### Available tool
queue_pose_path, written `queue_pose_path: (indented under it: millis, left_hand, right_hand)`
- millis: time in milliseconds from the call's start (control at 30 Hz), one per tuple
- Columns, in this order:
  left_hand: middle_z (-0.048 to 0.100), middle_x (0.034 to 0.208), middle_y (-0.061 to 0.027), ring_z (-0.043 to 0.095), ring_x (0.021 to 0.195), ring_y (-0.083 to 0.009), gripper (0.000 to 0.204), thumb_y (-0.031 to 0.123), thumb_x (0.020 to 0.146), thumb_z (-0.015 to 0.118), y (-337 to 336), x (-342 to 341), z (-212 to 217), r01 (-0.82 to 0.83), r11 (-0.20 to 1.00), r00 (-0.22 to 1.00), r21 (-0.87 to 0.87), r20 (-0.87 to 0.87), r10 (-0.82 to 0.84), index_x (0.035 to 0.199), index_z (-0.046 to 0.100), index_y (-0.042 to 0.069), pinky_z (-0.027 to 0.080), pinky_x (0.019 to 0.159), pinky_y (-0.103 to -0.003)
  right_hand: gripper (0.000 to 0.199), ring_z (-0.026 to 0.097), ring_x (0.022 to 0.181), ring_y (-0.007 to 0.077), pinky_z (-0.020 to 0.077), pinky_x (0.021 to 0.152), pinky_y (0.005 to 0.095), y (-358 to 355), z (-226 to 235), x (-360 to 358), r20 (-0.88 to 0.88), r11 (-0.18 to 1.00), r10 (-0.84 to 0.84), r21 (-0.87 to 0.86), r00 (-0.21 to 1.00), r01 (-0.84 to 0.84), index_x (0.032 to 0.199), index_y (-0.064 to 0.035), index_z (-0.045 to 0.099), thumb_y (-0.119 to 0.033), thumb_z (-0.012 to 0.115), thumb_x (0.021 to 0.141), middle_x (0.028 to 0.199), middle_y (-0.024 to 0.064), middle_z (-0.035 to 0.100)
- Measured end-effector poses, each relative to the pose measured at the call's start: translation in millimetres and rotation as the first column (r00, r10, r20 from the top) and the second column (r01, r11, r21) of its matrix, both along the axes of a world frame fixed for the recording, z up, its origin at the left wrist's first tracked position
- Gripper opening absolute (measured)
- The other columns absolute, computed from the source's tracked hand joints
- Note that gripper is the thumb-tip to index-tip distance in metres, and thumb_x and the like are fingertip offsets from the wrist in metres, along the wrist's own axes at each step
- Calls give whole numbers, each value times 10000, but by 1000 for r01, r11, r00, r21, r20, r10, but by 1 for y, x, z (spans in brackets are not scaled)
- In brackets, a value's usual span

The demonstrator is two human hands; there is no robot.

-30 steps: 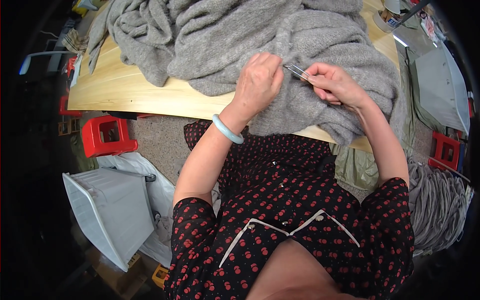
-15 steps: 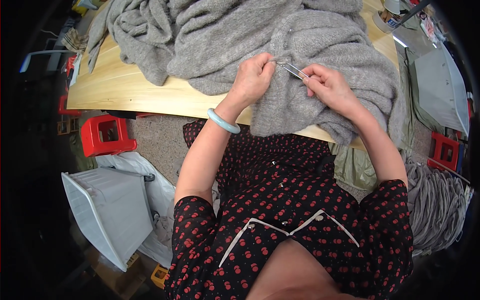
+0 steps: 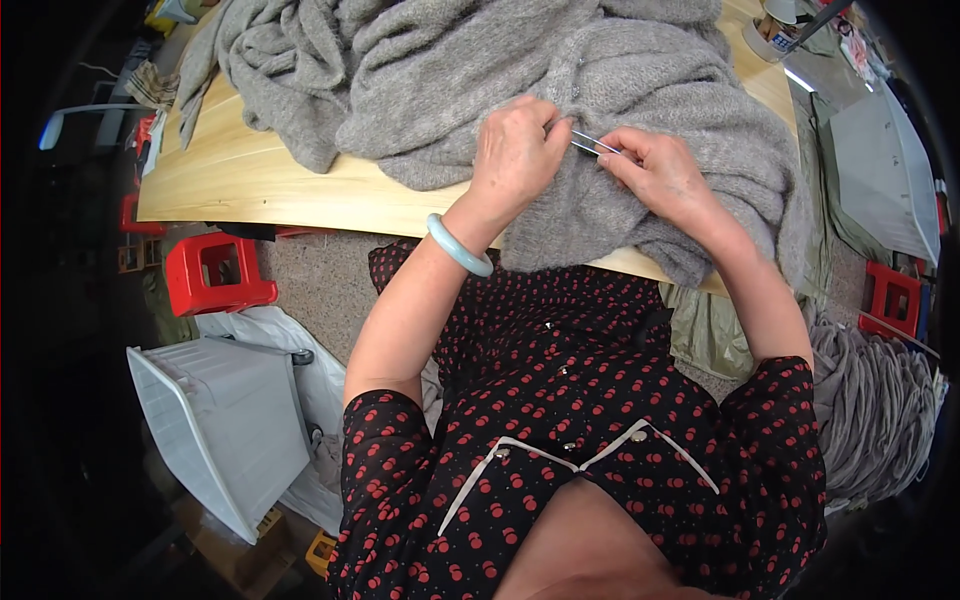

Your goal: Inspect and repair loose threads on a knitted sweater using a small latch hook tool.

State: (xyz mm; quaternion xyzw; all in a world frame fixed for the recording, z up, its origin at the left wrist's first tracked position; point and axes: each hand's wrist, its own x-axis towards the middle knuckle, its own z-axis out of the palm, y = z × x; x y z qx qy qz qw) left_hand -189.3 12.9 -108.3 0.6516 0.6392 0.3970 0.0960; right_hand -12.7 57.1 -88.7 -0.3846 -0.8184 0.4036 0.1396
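A large heap of grey, fuzzy knitted fabric (image 3: 440, 90) lies over the table, and part of it hangs past the near edge. My left hand (image 3: 518, 150) is closed on a bit of the knit, thumb against the fingers. Between thumb and fingers, my right hand (image 3: 660, 170) grips slim metal tweezers (image 3: 594, 143) with two prongs. Their prongs point left, and the tips meet the knit beside my left thumb, where the thumb partly hides them.
The light wooden table (image 3: 300, 195) curves across in front of me. A round container (image 3: 768, 38) stands at its far right. Below left are a red stool (image 3: 215, 290) and a tipped grey bin (image 3: 225, 430); at right, another bin (image 3: 880, 170) and a bundle of grey cloth (image 3: 875, 410).
My left hand has shifted slightly right, over the spot where the tweezers meet the knit. My right hand has turned a little, and less of the tweezers shows.
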Motion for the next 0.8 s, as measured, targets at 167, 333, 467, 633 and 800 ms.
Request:
queue_pose_path:
  millis: [167, 333, 467, 633, 800]
  left_hand:
    - [550, 651, -181, 548, 557, -302, 153, 126, 748, 585, 4, 5, 4, -75, 992, 997, 97, -9, 77, 713, 588, -22, 421, 537, -366]
    - [542, 606, -167, 548, 537, -263, 158, 109, 737, 570, 8, 12, 16, -161, 971, 912, -178, 348, 215, 655, 543, -24, 409, 521, -369]
    - [504, 563, 30, 415, 504, -26, 154, 139, 810, 567, 16, 0, -6, -39, 974, 799, -222, 579, 164, 737, 602, 8, 308, 442, -217]
    - [511, 609, 55, 401, 494, -26, 125, 152, 829, 571, 18, -5, 0, 253, 919, 451, -303, 877, 165, 737, 584, 69, 299, 447, -172]
    - [509, 641, 56, 405, 531, -28, 161, 190, 834, 581, 22, -18, -9, 349, 885, 392, -307, 906, 160, 718, 577, 79, 304, 473, -153]
  right_hand:
    - [128, 573, 586, 246, 429, 535, 298, -8, -13, -5, -143, 941, -80, 314, 987, 122, 894, -50, 586, -138, 576, 801, 677, 125, 581]
    - [118, 599, 650, 283, 459, 569, 314, -17, -24, -8, -191, 856, -165, 459, 968, 237, 897, -44, 585, -106, 582, 797, 759, 127, 612]
    - [120, 611, 688, 295, 478, 594, 315, -23, -38, -13, -308, 758, -172, 566, 936, 325, 898, -32, 585, -81, 589, 789, 803, 131, 619]
    - [90, 523, 503, 134, 393, 455, 227, -12, -44, -7, -412, 949, -221, 119, 884, 293, 885, -42, 587, -105, 572, 823, 714, 62, 611]
    - [94, 341, 446, -12, 255, 394, 144, -4, -18, -1, -389, 778, -327, -628, 862, 12, 873, -60, 572, -148, 549, 853, 639, -27, 541]
